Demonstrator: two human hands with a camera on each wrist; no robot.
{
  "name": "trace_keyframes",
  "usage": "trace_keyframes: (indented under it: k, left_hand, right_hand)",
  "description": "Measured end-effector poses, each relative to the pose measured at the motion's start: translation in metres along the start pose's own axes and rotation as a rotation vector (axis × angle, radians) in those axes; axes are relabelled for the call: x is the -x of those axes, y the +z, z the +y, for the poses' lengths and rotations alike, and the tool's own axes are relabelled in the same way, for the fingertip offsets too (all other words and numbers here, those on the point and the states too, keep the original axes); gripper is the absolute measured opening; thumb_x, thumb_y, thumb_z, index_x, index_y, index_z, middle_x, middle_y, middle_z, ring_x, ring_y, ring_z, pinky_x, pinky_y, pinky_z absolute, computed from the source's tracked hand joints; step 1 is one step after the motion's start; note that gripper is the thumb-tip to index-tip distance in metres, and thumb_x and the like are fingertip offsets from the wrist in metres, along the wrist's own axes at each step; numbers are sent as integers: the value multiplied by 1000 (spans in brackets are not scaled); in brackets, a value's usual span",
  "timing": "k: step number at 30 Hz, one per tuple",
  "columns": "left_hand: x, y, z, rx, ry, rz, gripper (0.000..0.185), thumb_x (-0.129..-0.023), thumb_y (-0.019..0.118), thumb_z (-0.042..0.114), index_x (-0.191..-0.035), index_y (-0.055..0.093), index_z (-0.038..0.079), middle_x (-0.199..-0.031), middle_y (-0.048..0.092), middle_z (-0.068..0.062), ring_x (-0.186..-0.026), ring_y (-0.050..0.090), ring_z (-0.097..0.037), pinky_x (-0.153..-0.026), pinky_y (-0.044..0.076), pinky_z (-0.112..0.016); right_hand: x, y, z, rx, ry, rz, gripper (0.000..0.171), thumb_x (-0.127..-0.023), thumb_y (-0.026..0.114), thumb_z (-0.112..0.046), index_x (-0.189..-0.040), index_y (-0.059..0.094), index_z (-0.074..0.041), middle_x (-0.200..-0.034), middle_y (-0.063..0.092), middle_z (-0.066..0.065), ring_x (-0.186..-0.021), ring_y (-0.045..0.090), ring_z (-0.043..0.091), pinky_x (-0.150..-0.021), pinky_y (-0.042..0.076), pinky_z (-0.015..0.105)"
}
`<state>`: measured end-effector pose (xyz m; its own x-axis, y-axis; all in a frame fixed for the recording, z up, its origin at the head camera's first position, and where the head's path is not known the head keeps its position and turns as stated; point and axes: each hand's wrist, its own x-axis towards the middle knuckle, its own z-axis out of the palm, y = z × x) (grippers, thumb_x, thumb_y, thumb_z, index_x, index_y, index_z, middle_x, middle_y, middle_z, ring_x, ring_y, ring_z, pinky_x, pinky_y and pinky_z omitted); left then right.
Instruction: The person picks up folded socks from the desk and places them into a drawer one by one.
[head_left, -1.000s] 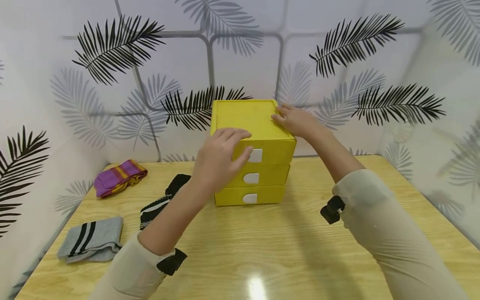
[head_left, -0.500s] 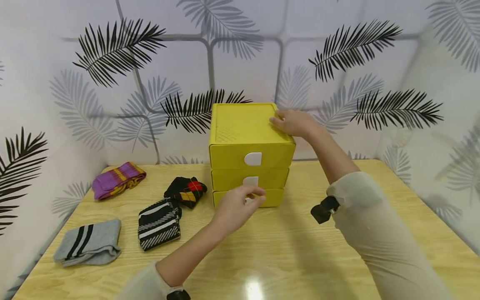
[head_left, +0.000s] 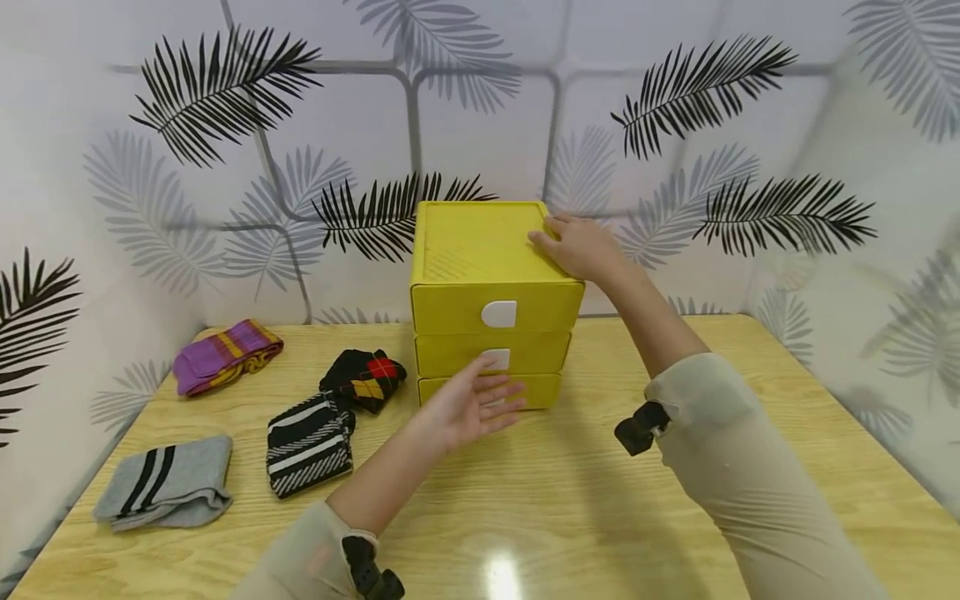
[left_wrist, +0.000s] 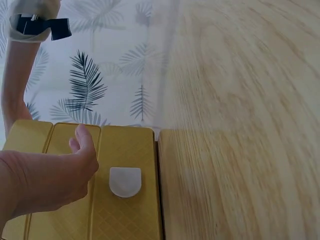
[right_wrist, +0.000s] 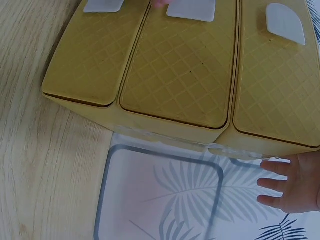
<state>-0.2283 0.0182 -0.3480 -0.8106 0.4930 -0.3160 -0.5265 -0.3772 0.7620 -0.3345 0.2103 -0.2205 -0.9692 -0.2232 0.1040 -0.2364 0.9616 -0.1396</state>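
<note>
A yellow three-drawer box [head_left: 480,237] with white tabs stands at the back of the table, all drawers pushed in. My left hand [head_left: 465,408] is in front of its lower drawers, palm up with fingers spread straight. The thumb overlaps the middle drawer's white tab [head_left: 498,359] in the head view. The fingers partly cover the bottom tab there, while the left wrist view shows that bottom tab [left_wrist: 125,181] beside the hand. My right hand [head_left: 581,247] rests on the box's top right edge, and its extended fingers [right_wrist: 272,184] show beside the box in the right wrist view.
Folded socks lie on the left of the wooden table [head_left: 600,500]: a purple and yellow pair [head_left: 225,358], a grey pair [head_left: 168,483], a black-and-white striped pair [head_left: 309,442] and a black argyle pair [head_left: 363,379]. A leaf-patterned backdrop [head_left: 480,142] stands behind the box.
My left hand has come down from the top drawer to the lower drawers, then turned palm up and spread its fingers. The right hand stays at the box's top right edge.
</note>
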Motion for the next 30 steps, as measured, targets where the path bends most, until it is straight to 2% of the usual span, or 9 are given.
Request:
trace_keyframes:
  k: [3, 9, 18, 30]
  left_hand:
    - [-6, -2, 3, 75, -42, 3, 59, -94, 48, 37, -133, 36, -6, -133, 43, -20, -120, 43, -36, -97, 36, -43]
    - [-16, -10, 7, 107, -87, -35, 60, -93, 49, 40, -132, 38, -5, -133, 44, -16, -122, 41, -31, -99, 34, -41]
    - [-17, -13, 8, 110, -104, -46, 59, -92, 50, 38, -134, 39, -1, -136, 42, -13, -126, 36, -31, -102, 30, -41]
    - [-17, -12, 7, 62, -123, -29, 58, -91, 50, 41, -134, 44, 2, -133, 44, -11, -123, 40, -28, -98, 35, -39]
  right_hand:
    - [-1, 0, 1, -14, -10, -6, 62, -99, 28, -44, -144, 25, -1, -147, 23, 18, -133, 19, 36, -106, 14, 47]
    - [-2, 0, 0, -19, 7, -21, 63, -99, 26, -46, -146, 22, -5, -149, 20, 15, -133, 17, 37, -106, 13, 48]
    - [-2, 0, -2, 18, 40, -41, 64, -98, 25, -48, -147, 22, -7, -149, 20, 15, -133, 15, 39, -105, 13, 52]
    - [-2, -1, -1, 43, 54, -30, 63, -98, 26, -48, -147, 22, -8, -148, 21, 14, -133, 17, 39, -103, 15, 56]
